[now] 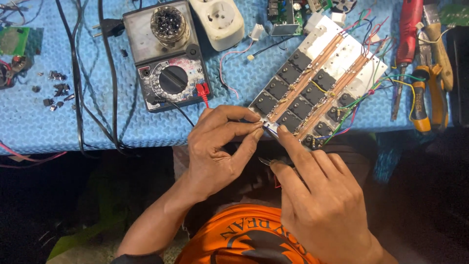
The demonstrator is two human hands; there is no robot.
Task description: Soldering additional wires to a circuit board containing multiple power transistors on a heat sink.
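The left hand (217,146) is pinching the near corner of a transistor board (312,88), its fingertips closing narrowly on a small pale part right at the board's edge. The right hand (320,195) is pressing its index finger beside that same spot while gripping a slim metal tool (265,161) under the thumb. The board is lying tilted on the blue mat (58,122), just beside a multimeter (168,58).

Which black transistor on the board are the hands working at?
The one at the board's near-left corner, end of the left row. Left hand and right hand fingertips meet beside it; the others sit farther up.
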